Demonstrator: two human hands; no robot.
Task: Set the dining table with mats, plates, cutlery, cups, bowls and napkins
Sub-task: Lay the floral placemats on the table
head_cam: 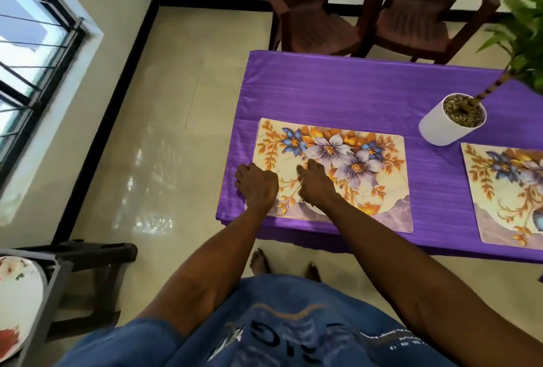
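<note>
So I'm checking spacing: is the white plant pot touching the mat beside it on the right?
Apart. The head view shows a strip of purple tablecloth between the white plant pot and the right mat's corner.

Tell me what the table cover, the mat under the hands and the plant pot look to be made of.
Table cover: probably a satiny synthetic fabric, purple with fine streaks and a soft sheen.
Mat: likely printed plastic or laminate, lying flat and stiff, smooth floral print.
Plant pot: matte white, smooth walls; ceramic or plastic, cannot tell.

table [338, 93], purple cloth | two floral mats [367, 190] [505, 190] | potted plant [449, 122]
</note>
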